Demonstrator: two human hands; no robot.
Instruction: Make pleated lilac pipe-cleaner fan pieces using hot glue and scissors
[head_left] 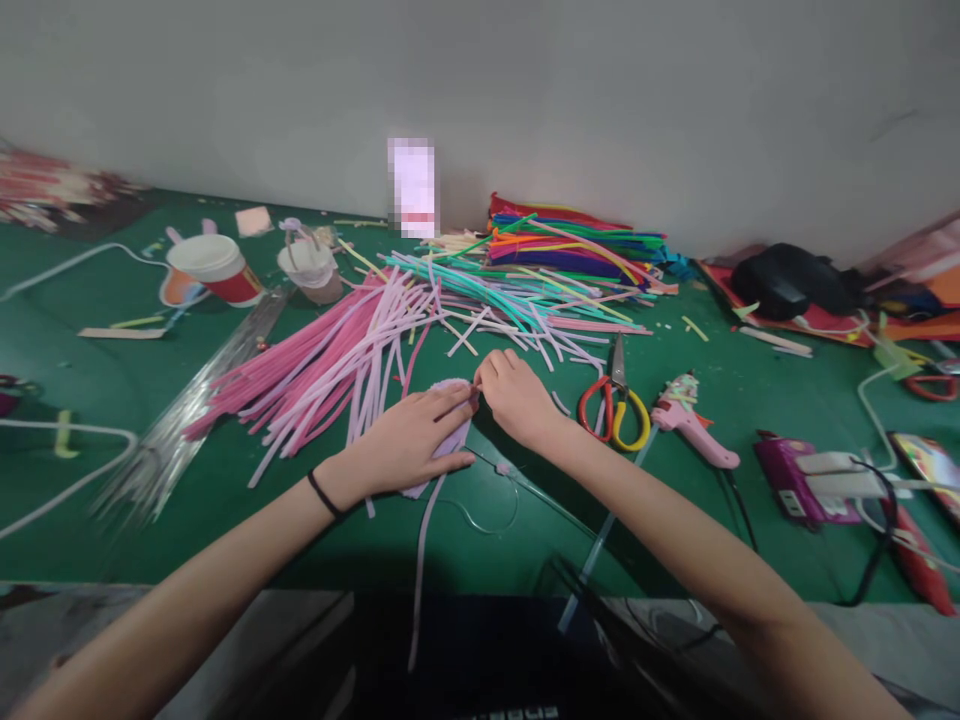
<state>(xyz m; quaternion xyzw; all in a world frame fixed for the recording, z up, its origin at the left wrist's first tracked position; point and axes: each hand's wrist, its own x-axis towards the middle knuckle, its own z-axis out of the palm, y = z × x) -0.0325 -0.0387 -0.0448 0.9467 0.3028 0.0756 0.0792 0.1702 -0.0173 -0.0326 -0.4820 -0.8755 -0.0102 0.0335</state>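
Note:
My left hand lies on a flat pale lilac piece made of pipe cleaner, fingers closed over it and pointing right. A loose lilac tail of it trails down toward me. My right hand meets the left at the piece's upper edge, its fingertips pinched on the lilac strand there. A black band sits on my left wrist. Just behind both hands spreads a heap of pink and lilac pipe cleaners.
On the green table: mixed-colour pipe cleaners at the back, red-and-yellow scissors, a pink glue gun, a red paper cup, a plastic cup, a purple device with cables, a black bag.

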